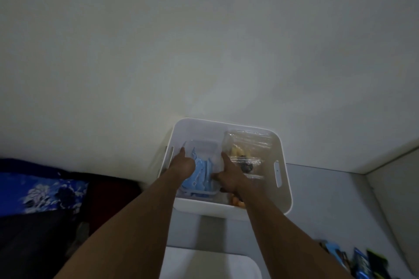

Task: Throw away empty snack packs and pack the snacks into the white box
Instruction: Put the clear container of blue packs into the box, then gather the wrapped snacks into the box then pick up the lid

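A white box (284,179) with cut-out handles stands against the wall. Both my hands reach down into it. My left hand (182,163) grips the left side of a clear plastic container (204,149) that holds blue snack packets (201,172). My right hand (229,172) holds the same container's right side, thumb lying over the packets. To the right inside the box lies a clear pack (247,149) with yellow and dark snacks. Something orange (238,203) shows at the box's near edge under my right wrist.
Several snack packs (358,260), blue and green, lie on the grey surface at the bottom right. A white lid or bin top (204,265) sits below the box between my forearms. Blue floral fabric (45,195) lies at the left. A pale wall fills the upper view.
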A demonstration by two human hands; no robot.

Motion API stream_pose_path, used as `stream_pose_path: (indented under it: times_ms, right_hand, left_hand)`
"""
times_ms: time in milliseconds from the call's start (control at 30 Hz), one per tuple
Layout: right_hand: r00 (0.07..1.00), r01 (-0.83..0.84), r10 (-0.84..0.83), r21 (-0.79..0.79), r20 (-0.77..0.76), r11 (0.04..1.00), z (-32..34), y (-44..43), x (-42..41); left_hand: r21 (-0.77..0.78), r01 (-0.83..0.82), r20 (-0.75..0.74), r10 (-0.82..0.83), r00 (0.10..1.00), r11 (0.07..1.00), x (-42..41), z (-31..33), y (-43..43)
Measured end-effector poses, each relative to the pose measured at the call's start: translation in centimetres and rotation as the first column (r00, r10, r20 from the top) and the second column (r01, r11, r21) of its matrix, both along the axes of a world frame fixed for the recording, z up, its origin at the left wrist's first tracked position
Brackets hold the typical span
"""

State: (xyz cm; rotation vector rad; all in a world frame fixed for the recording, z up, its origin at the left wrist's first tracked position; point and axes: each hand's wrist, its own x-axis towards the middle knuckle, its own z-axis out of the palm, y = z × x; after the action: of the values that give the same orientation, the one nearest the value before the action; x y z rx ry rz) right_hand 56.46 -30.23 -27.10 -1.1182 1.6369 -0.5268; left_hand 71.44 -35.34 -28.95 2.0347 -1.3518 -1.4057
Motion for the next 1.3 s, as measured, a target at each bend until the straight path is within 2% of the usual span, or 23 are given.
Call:
stream_pose_path:
  times_ms: [67,200,367,600,767,900,1133,1300]
  right_hand:
    - [0.999,-0.007,0.005,-0.034,-0.048,0.999,0.7,0.1,-0.1]
    - [0.974,-0.106,0.093,-0.049,-0.208,0.993,2.9,0.1,-0.5]
    - [0.900,-0.215,0.163,-0.087,-0.405,0.973,6.7,1.4,-1.2]
    - [0.755,-0.347,0.190,-0.136,-0.628,0.928,11.9,7.1,-6.0]
    - [0.704,-0.349,0.151,-0.153,-0.694,0.925,14.1,12.8,-12.0]
    - [0.700,-0.331,0.159,-0.120,-0.696,0.936,13.3,17.4,-17.3]
    - [0.721,-0.275,0.187,-0.027,-0.668,0.961,8.4,23.5,-25.2]
    - [0.767,-0.241,0.208,0.028,-0.607,0.970,2.5,26.8,-28.4]
  left_hand:
    - [-0.022,0.000,-0.024,-0.001,1.000,1.000,-0.1,0.1,0.3]
    - [-0.088,0.106,0.139,-0.094,0.986,0.990,-0.5,2.5,1.4]
    - [-0.184,0.267,0.333,-0.195,0.923,0.946,-2.0,7.4,3.3]
    - [-0.314,0.425,0.420,-0.278,0.864,0.849,-5.0,12.7,8.7]
    - [-0.352,0.494,0.461,-0.312,0.831,0.795,-9.4,14.7,14.3]
    - [-0.408,0.512,0.456,-0.318,0.831,0.756,-14.2,14.1,18.5]
    - [-0.457,0.592,0.479,-0.378,0.793,0.664,-20.7,8.4,24.7]
    - [-0.347,0.637,0.472,-0.459,0.753,0.688,-23.7,2.4,27.7]
